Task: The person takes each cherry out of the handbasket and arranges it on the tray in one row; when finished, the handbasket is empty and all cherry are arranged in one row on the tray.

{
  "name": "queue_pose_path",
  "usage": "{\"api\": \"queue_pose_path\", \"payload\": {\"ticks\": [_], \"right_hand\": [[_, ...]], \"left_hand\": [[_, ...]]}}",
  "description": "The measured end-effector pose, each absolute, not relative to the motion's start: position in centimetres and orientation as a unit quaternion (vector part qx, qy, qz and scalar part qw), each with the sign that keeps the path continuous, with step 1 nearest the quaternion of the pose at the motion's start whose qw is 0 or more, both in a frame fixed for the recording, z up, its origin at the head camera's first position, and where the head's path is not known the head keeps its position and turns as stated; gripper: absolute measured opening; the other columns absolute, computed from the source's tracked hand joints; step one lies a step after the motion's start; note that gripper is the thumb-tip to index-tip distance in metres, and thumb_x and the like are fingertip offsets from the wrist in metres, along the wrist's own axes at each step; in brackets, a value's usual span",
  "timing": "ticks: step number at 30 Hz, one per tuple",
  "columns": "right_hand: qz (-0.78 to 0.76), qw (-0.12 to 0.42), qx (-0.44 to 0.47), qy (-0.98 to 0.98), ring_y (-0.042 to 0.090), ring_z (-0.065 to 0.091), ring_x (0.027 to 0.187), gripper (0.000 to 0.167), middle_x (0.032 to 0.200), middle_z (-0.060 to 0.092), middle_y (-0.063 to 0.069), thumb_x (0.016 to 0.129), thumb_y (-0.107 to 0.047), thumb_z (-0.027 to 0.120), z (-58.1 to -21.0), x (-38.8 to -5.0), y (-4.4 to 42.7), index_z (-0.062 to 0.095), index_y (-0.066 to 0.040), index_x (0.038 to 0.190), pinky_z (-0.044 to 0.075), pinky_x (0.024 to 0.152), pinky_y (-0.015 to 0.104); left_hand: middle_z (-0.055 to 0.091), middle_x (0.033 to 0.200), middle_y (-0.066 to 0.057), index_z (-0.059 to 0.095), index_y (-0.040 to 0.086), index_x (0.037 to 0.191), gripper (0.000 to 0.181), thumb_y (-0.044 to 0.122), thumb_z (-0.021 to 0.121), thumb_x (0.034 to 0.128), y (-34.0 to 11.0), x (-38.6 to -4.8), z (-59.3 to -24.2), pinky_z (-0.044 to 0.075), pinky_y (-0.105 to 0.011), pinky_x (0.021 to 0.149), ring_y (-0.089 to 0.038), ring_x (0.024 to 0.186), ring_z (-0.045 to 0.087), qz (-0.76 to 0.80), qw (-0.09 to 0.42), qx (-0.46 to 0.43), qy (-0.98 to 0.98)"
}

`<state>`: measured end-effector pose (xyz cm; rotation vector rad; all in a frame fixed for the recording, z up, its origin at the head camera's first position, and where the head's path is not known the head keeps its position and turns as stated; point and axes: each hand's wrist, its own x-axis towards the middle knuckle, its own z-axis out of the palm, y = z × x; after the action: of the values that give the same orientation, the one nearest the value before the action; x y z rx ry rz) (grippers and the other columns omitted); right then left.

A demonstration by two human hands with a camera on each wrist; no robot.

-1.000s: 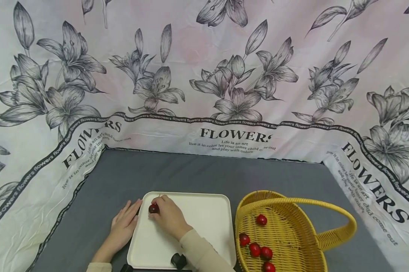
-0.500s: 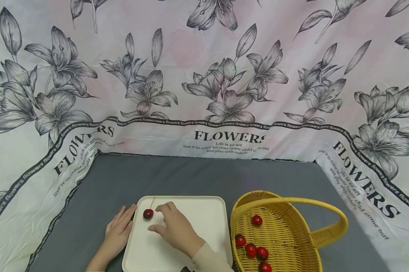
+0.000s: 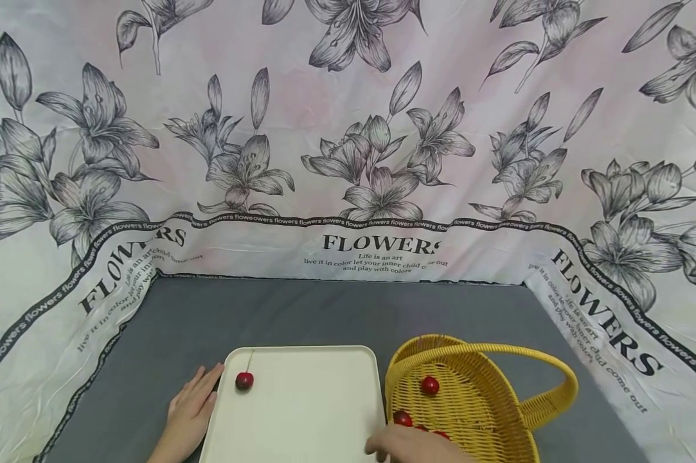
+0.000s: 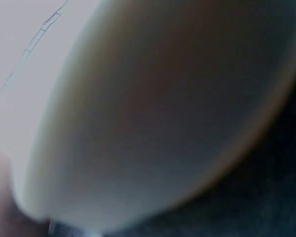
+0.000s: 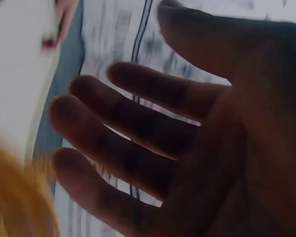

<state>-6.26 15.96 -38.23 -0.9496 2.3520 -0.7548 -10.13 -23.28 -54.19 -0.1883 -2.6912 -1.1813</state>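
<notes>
One dark red cherry (image 3: 244, 381) with a thin stem lies near the far left corner of a cream tray (image 3: 301, 405). My left hand (image 3: 190, 411) rests at the tray's left edge, fingers straight. At the near right my right hand (image 3: 414, 445) hovers over the tray's right edge and the front of a yellow wicker basket (image 3: 475, 411). In the right wrist view its fingers (image 5: 123, 138) are spread and relaxed, holding nothing. Several cherries lie in the basket, one cherry (image 3: 430, 386) toward its back; my right hand partly covers others. A blurred pale shape fills most of the left wrist view.
The basket's arched handle (image 3: 547, 379) leans out to the right. Grey cloth (image 3: 324, 315) covers the table. A white flower-printed curtain (image 3: 376, 251) hangs along the back and both sides.
My right hand has let go of the cherry on the tray and moved right and toward me, to the basket. The left hand stays at the tray's edge. The head view has tilted up.
</notes>
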Motion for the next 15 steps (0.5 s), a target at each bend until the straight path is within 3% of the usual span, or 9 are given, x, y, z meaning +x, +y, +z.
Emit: {"api": "queue_pose_path", "payload": {"ticks": [2, 4, 7, 10, 12, 15], "right_hand": [[-0.274, 0.232, -0.322, 0.876, -0.006, 0.051, 0.080, 0.026, 0.094, 0.058, -0.017, 0.096, -0.037, 0.057, -37.9, -6.7, 18.4, 0.061, -0.017, 0.112, 0.048, 0.069, 0.019], [-0.264, 0.215, -0.300, 0.891, -0.005, 0.051, 0.080, 0.028, 0.095, 0.057, -0.018, 0.096, -0.044, 0.054, -37.8, -7.3, 20.6, 0.059, -0.023, 0.113, 0.049, 0.069, 0.022], [-0.220, 0.168, -0.287, 0.917, -0.003, 0.053, 0.083, 0.021, 0.098, 0.056, -0.019, 0.096, -0.041, 0.055, -38.6, -8.8, 22.7, 0.060, -0.025, 0.110, 0.050, 0.070, 0.025], [-0.192, 0.116, -0.298, 0.928, 0.005, 0.056, 0.086, 0.014, 0.099, 0.056, -0.011, 0.093, -0.023, 0.064, -40.2, -10.8, 24.0, 0.062, -0.022, 0.107, 0.051, 0.071, 0.026], [-0.169, 0.075, -0.314, 0.931, 0.012, 0.058, 0.089, 0.022, 0.101, 0.058, -0.005, 0.087, -0.011, 0.069, -41.3, -12.0, 24.6, 0.064, -0.016, 0.108, 0.052, 0.071, 0.027], [-0.136, 0.057, -0.312, 0.939, 0.019, 0.060, 0.093, 0.033, 0.106, 0.060, 0.002, 0.083, -0.005, 0.071, -42.5, -13.3, 25.2, 0.064, -0.011, 0.115, 0.053, 0.075, 0.033]], "left_hand": [[0.047, 0.143, -0.020, 0.045, 0.010, 0.143, 0.043, 0.010, 0.048, 0.0996, -23.3, -10.1, -54.3, 0.018, -0.066, 0.098, 0.015, 0.136, 0.010, -0.396, 0.114, -0.067, -0.909], [0.049, 0.142, -0.017, 0.048, 0.012, 0.141, 0.042, 0.011, 0.049, 0.0991, -23.3, -10.2, -54.3, 0.020, -0.066, 0.097, 0.022, 0.130, 0.012, -0.393, 0.126, -0.069, -0.908], [0.053, 0.139, -0.014, 0.052, 0.012, 0.138, 0.039, 0.012, 0.052, 0.0987, -23.3, -10.2, -54.3, 0.022, -0.065, 0.098, -0.005, 0.140, 0.029, -0.382, 0.125, -0.065, -0.913], [0.055, 0.136, -0.014, 0.055, 0.011, 0.136, 0.038, 0.015, 0.054, 0.0982, -23.5, -10.3, -54.4, 0.025, -0.064, 0.098, -0.037, 0.131, 0.043, -0.366, 0.118, -0.061, -0.921], [0.057, 0.135, -0.014, 0.055, 0.011, 0.135, 0.038, 0.015, 0.055, 0.0978, -23.6, -10.3, -54.5, 0.027, -0.063, 0.098, -0.044, 0.127, 0.045, -0.353, 0.119, -0.062, -0.926], [0.058, 0.134, -0.013, 0.056, 0.011, 0.135, 0.038, 0.017, 0.055, 0.0975, -23.6, -10.2, -54.7, 0.028, -0.062, 0.098, -0.044, 0.126, 0.046, -0.339, 0.125, -0.063, -0.930]]}}
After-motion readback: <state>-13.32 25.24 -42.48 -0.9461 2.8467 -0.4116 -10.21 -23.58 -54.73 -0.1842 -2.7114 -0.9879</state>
